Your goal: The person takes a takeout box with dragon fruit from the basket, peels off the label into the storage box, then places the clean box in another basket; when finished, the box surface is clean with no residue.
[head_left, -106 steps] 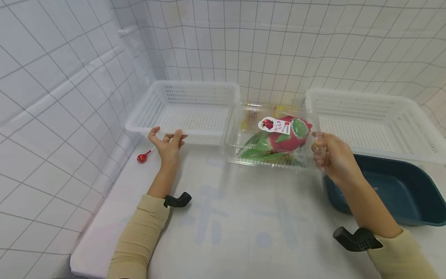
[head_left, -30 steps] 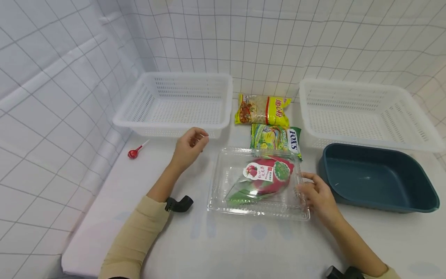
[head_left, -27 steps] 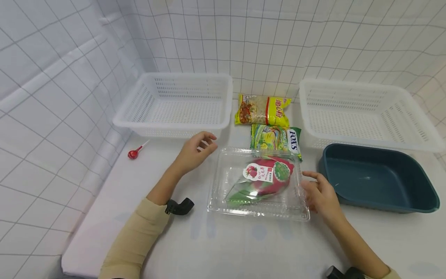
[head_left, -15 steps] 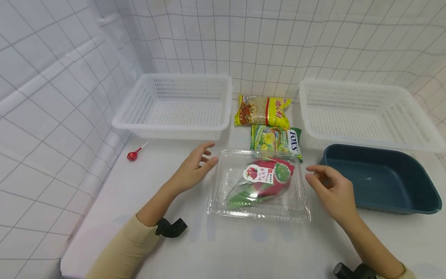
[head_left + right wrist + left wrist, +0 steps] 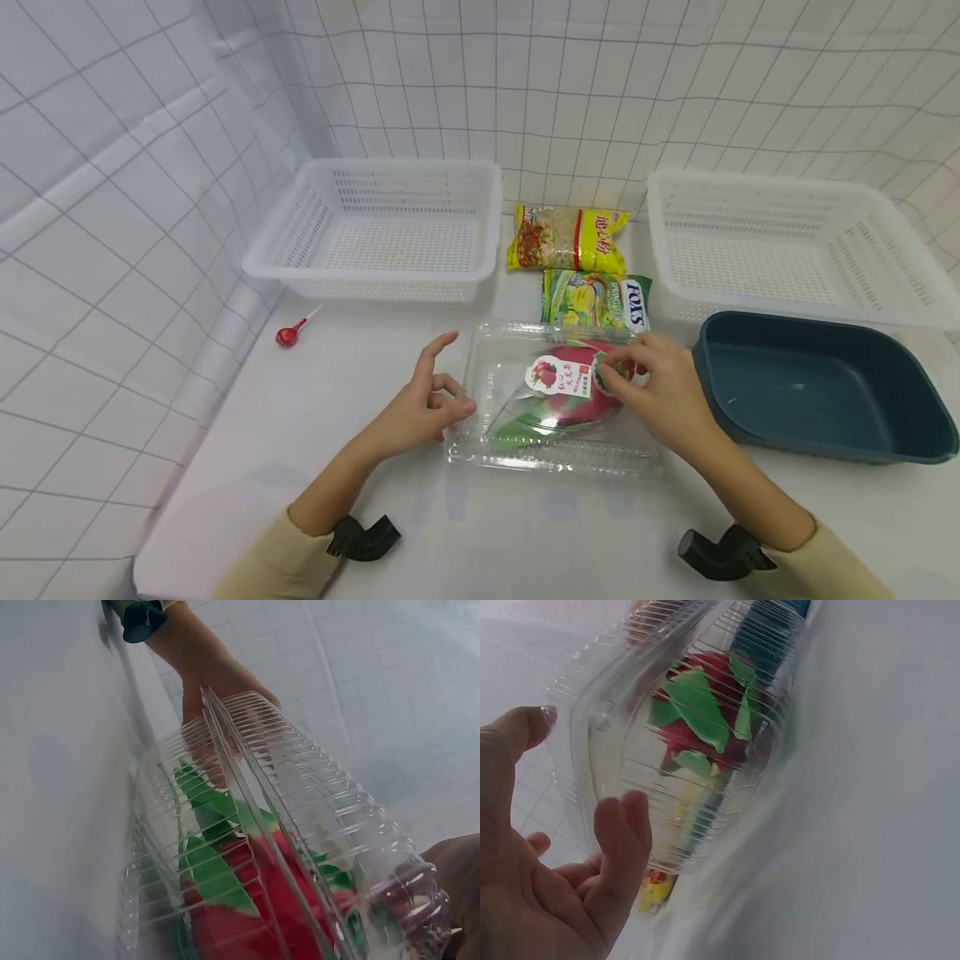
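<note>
A clear plastic clamshell box [image 5: 555, 454] with a white label on its lid lies in the middle of the table in the head view. Inside it is a pink-red dragon fruit [image 5: 573, 408] with green leaves. My left hand [image 5: 423, 408] is at the box's left edge, its thumb tip right at the rim and its index finger raised; the left wrist view shows its bent fingers beside the clear wall. My right hand [image 5: 667, 392] reaches over the right part of the lid, with thumb and index fingertips bent close together at the round green sticker [image 5: 600, 375], partly covering it.
Behind the box lie a green candy bag [image 5: 592, 300] and a yellow food packet [image 5: 566, 237]. White baskets stand at back left [image 5: 390, 287] and back right [image 5: 795, 312]. A dark teal basin [image 5: 832, 446] is on the right, a red lollipop [image 5: 287, 336] on the left.
The box was brought down from in front of the packets to the table's middle, and the right hand released its edge. That hand has since moved left over the lid; the left hand came to the left rim.
</note>
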Available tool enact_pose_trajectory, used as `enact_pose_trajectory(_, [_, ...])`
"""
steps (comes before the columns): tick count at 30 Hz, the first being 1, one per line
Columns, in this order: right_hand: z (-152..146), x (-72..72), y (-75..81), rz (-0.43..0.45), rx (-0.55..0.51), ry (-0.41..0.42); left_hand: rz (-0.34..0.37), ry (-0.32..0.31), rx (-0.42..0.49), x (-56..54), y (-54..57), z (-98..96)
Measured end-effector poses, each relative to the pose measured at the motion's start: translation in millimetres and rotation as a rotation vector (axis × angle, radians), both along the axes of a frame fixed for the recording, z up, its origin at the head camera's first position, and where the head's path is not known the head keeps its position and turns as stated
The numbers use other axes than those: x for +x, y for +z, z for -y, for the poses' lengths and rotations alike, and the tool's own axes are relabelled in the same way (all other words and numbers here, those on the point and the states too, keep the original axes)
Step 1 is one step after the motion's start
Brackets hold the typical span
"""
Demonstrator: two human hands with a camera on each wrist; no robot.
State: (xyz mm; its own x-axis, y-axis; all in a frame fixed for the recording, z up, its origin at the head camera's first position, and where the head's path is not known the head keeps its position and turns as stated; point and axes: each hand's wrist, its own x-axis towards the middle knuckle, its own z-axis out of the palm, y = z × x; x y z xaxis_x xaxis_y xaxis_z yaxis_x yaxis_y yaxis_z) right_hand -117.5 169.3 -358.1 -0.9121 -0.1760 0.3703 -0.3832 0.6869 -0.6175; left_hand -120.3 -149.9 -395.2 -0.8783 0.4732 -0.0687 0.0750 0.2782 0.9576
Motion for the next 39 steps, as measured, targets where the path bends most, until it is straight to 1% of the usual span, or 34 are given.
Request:
enact_pose_trajectory(4, [6, -3.4, 1.8, 0.036, 0.015, 0.009, -0.001, -0.042, 0.116, 0.1, -7.4, -1.9])
enact_pose_trajectory(9, [10, -4.5, 3.2, 0.071, 0.055, -0.013, 0.021, -0.039, 0.208, 0.1, -13.2, -3.5])
enact_pose_trajectory(12, [12, -4.5, 4.1, 0.084, 0.08, -0.022, 0.03, -0.033, 0.236, 0.4, -15.8, -4.2])
enact_pose_trajectory(16, [14, -3.7, 3.9, 0.092, 0.085, -0.022, 0.03, -0.029, 0.254, 0.8, -18.1, -4.1])
enact_pose_trajectory(20, [17, -2.4, 2.7, 0.1, 0.066, -0.015, 0.026, -0.031, 0.262, 1.3, -19.3, -3.0])
enact_pose_trajectory(25, [20, -1.0, 1.4, 0.104, 0.017, -0.012, 0.027, -0.029, 0.268, 1.8, -18.8, -2.2])
enact_pose_trajectory(29, [22, -0.8, -0.6, 0.065, -0.004, -0.017, 0.03, -0.029, 0.274, 1.9, -18.4, -2.5])
enact_pose_trajectory(32, [23, -1.2, -2.9, -0.002, -0.013, -0.009, 0.031, -0.031, 0.281, 1.8, -18.1, -2.7])
enact_pose_trajectory(36, [23, -2.1, -5.0, -0.085, -0.036, 0.025, 0.024, -0.037, 0.289, 1.3, -18.1, -2.5])
enact_pose_trajectory(39, [23, -2.2, -5.3, -0.099, -0.053, 0.045, 0.02, -0.042, 0.291, 0.8, -17.9, -2.3])
